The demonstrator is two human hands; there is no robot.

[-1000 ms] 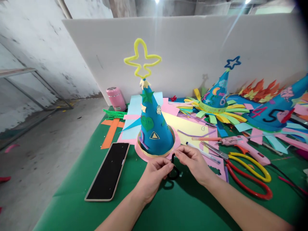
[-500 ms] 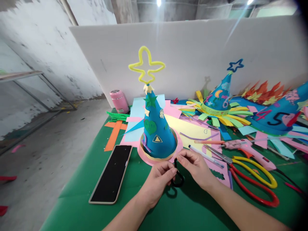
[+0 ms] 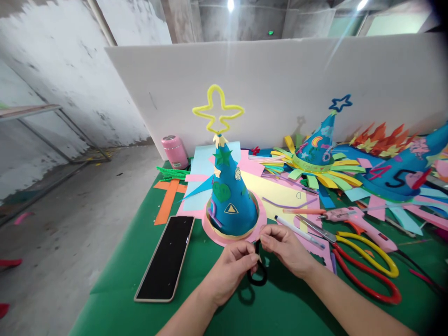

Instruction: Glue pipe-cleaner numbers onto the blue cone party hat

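Fingers of the left hand (image 3: 231,270) and right hand (image 3: 286,248) pinch a looped black pipe cleaner (image 3: 258,283) at 5 o'clock from the blue cone hat (image 3: 240,221) on a green-covered table (image 3: 117,298). Steady left pressure and small right-hand bends should keep the curve even.

black loop (image 3: 258,282): matt, fuzzy | cone hat (image 3: 241,220): matt, paper-like | phone screen (image 3: 164,259): glossy | scissor blades (image 3: 318,228): shiny metal

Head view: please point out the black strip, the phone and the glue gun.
Black strip (image 3: 258,283), head view, lower curve of its loop.
Phone (image 3: 165,259), head view, its dark screen.
Glue gun (image 3: 363,222), head view, its pink body.
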